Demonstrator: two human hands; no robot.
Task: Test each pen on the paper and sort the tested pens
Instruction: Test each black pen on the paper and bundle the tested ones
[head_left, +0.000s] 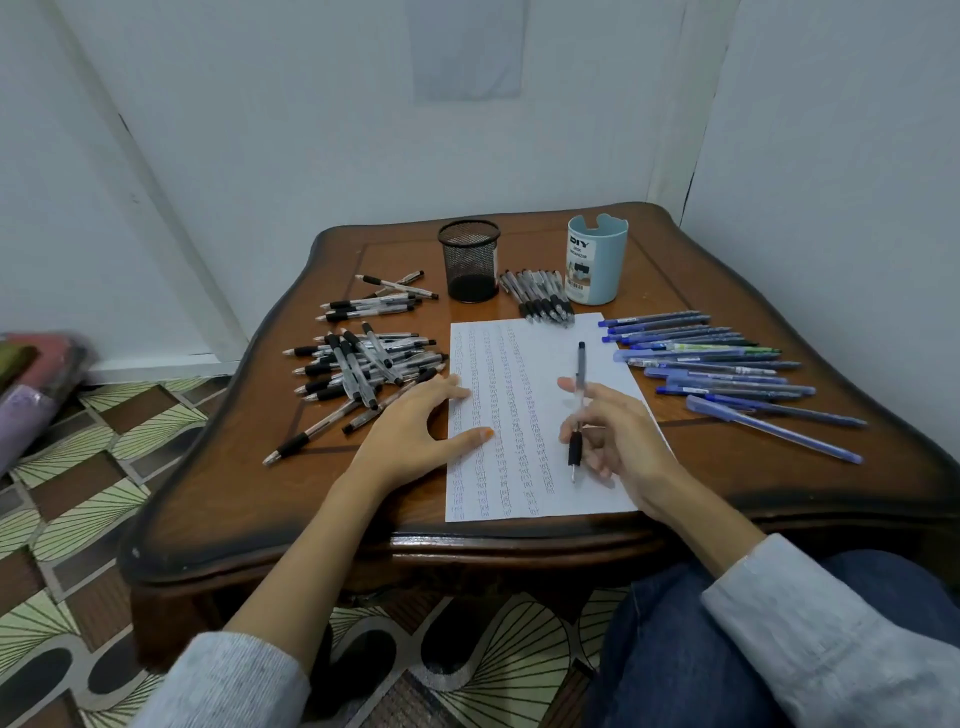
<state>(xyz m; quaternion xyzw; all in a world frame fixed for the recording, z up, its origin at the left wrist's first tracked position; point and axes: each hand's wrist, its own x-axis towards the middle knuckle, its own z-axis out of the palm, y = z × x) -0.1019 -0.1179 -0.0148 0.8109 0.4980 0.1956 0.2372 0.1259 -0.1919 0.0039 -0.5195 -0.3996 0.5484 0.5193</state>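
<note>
Grey sleeves (228, 680) over a wooden table (727, 467) in a white-walled corner: right hand (618, 436) pinches a pen (577, 410), left hand (410, 426) lies flat on paper (519, 364).

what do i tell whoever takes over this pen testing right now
Left hand lies flat on the left edge of the paper, holding nothing.
Right hand holds a black-grip pen, tip down over the paper.
Done: columns of test marks on the paper.
Black pens: loose pile left, neat row by the mesh cup. Blue pens right.
Left: probably the loose pile; untested ones cannot be told.
</note>
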